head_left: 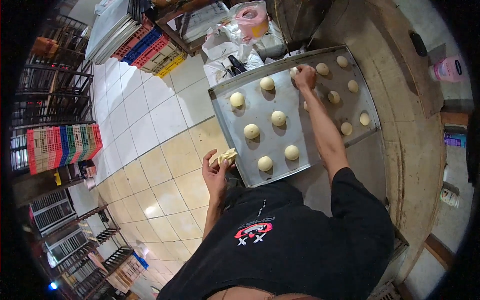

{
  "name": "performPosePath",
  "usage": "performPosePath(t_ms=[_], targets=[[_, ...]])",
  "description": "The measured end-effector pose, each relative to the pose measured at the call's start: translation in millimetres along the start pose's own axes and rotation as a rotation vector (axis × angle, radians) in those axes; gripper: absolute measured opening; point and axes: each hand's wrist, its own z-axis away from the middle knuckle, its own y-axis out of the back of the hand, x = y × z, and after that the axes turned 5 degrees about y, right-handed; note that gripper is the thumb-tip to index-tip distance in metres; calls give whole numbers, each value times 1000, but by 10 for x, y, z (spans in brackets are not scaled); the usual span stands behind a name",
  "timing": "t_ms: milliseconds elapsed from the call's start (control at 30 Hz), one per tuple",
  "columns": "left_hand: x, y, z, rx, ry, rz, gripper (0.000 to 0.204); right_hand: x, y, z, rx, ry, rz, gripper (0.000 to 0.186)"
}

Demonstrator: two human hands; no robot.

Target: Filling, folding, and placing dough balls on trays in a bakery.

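A large metal baking tray (259, 106) lies in front of me, with several round, pale yellow dough balls (278, 118) spaced out in rows. At its far edge, my right hand (306, 78) has its fingers closed on one dough ball (293, 73), partly covered by the fingers. My right forearm crosses the tray and partly hides another ball. Beside the tray's near left side, my left hand (216, 174) pinches an uneven lump of dough (228, 156) between thumb and fingers, off the tray.
Plastic bags with a pink roll (251, 20) sit just past the tray's far left corner. Stacked coloured crates (150, 47) carry flat trays at upper left, and more crates (65, 145) stand by dark racks. A pink bottle (448, 69) is at far right. Tiled floor (165, 145) spreads left.
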Motion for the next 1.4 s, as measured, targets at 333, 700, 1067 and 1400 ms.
performPosePath(t_ms=[333, 700, 1067, 1400], targets=[[-158, -145, 13, -136, 56, 39, 40, -1063, 742, 1261, -339, 465, -463, 15], [-176, -192, 5, -225, 86, 12, 41, -1435, 1507, 2050, -420, 310, -722, 16], [-271, 264, 48, -17, 35, 8, 41, -815, 639, 909, -182, 40, -318, 21], [-304, 328, 208, 34, 29, 29, 41, -663, -246, 351, -125, 4, -412, 15]])
